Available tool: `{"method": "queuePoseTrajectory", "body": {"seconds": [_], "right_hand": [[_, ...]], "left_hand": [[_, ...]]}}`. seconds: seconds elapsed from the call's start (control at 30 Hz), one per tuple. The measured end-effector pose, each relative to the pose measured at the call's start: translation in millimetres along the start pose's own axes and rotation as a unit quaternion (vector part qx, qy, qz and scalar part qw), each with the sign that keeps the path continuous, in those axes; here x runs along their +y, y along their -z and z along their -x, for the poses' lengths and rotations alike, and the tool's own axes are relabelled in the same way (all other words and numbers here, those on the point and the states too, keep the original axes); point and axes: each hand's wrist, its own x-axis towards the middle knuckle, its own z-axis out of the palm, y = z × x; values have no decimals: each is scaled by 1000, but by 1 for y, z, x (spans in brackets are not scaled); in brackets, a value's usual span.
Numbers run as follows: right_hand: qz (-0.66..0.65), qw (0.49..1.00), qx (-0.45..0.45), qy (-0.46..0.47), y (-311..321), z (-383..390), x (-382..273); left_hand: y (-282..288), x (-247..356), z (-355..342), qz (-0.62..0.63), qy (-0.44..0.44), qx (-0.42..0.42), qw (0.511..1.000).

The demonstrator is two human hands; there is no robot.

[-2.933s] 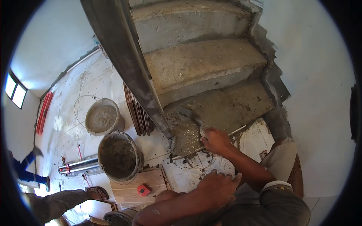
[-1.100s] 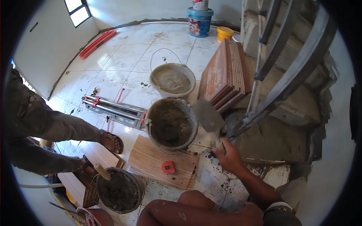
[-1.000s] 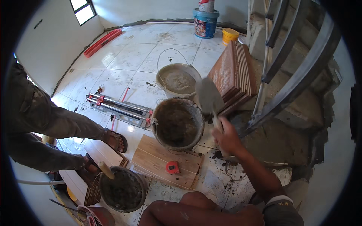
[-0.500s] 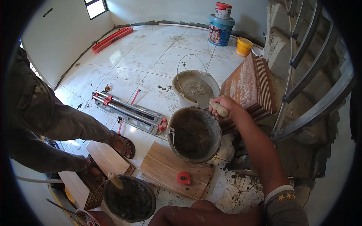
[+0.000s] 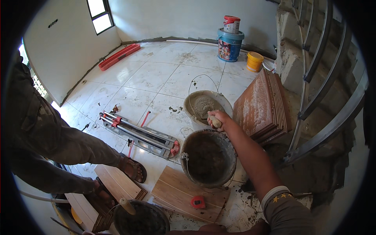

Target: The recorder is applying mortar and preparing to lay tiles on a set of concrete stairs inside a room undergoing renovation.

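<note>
Three mortar buckets show: one at the lower edge (image 5: pixel 141 221) with a handle sticking out, a dark one (image 5: pixel 208 156) beside the wood-look tile (image 5: pixel 184 192) bearing one red tape measure (image 5: pixel 198 202), and a pale one (image 5: pixel 203 107) farther off. The right hand (image 5: pixel 217 119) is closed around a trowel handle (image 5: pixel 215 122) at the pale bucket's rim; half a second ago it hovered higher. The left hand is barely visible; its state cannot be told. One tile cutter (image 5: pixel 139 133) lies left.
</note>
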Motion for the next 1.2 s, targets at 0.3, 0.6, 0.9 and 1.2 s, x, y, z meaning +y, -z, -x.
{"method": "queuePoseTrajectory", "body": {"seconds": [0.3, 0.6, 0.9, 1.2], "right_hand": [[22, 994, 44, 98, -1, 57, 16], [1, 987, -2, 158, -9, 80, 37], [13, 988, -74, 138, -18, 182, 57], [-15, 977, -197, 85, 9, 325, 100]], "left_hand": [[-5, 0, -2, 2, 3, 9, 1000], [-10, 8, -11, -1, 2, 11, 1000], [-23, 20, -33, -4, -26, 30, 999], [-5, 50, -47, 1, 58, 29, 998]]}}
